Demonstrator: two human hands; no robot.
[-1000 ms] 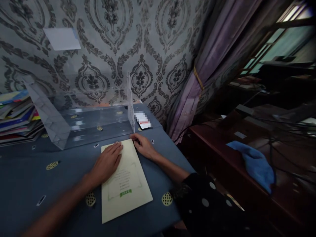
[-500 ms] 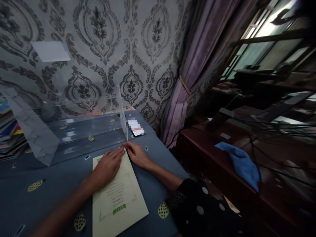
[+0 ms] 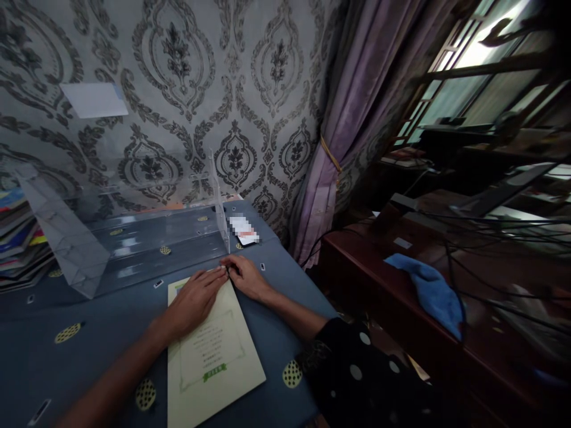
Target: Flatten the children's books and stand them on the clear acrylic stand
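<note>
A pale yellow booklet (image 3: 236, 356) lies on the blue patterned tablecloth (image 3: 111, 333), with a green ribbon print and lines of small text on its upper face. My left hand (image 3: 196, 300) rests flat across its upper part, fingers stretched towards the far right corner. At that corner is my right hand (image 3: 244, 276), its index finger and thumb bent together around the booklet's edge. The fingertips of both hands nearly meet there, and they cover the corner itself.
Behind the booklet stands a clear acrylic rack (image 3: 218, 208), with a blurred-out flat item (image 3: 244, 230) to its right. Stacked books (image 3: 22, 244) stand at the left. Across a gap on the right, a dark red desk (image 3: 348, 255) holds a blue cloth (image 3: 430, 291) and cables.
The view has shifted slightly. Both hands stay at the booklet's far end, and the fingers at the corner have moved only a little.
</note>
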